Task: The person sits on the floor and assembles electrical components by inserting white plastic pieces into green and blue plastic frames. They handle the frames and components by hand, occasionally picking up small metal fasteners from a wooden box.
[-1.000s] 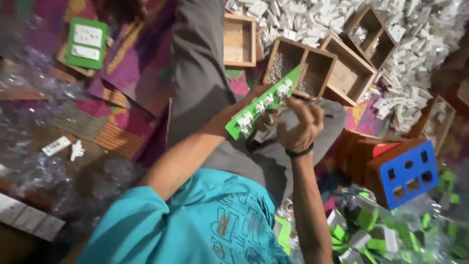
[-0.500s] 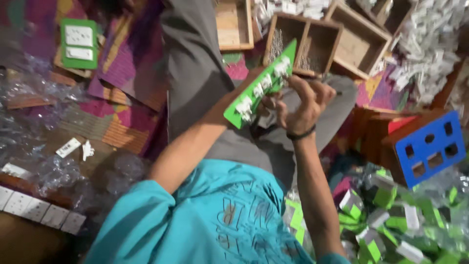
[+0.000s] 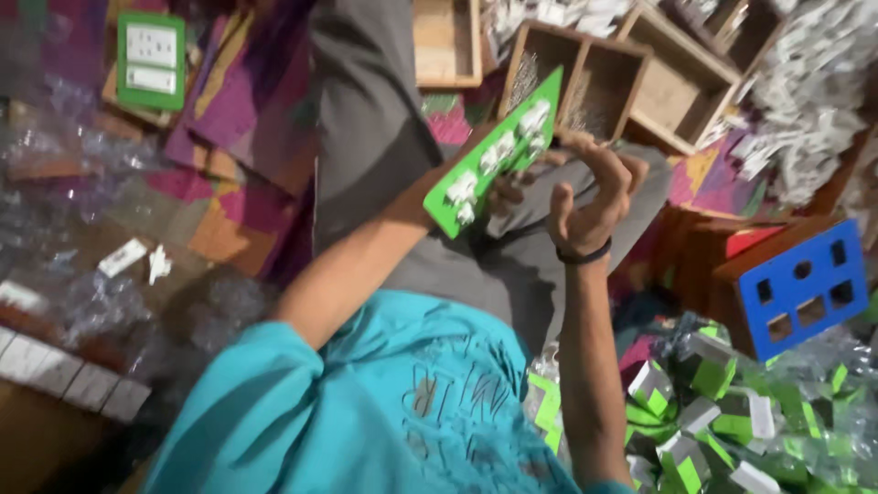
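Observation:
A long green plate (image 3: 494, 155) with several white switch parts fixed along it is held up over my lap, tilted up to the right. My left hand (image 3: 422, 199) grips its lower end from behind and is mostly hidden by the plate. With a dark band on its wrist, my right hand (image 3: 593, 194) is at the plate's upper end, palm towards me and fingers curled. Its fingertips touch the plate's edge; whether they pinch something small is hidden. I wear a teal shirt and grey trousers.
Open wooden compartment boxes (image 3: 594, 87) stand beyond my knees. A blue box with cut-out holes (image 3: 796, 284) is at the right, above a heap of green and white parts (image 3: 713, 416). White parts (image 3: 809, 87) pile up top right. Another green plate (image 3: 151, 59) and clear bags (image 3: 82, 183) lie left.
The plate and both hands sit slightly higher and nearer in view. My right hand has turned its palm more towards me, fingers spread wider at the plate's upper end.

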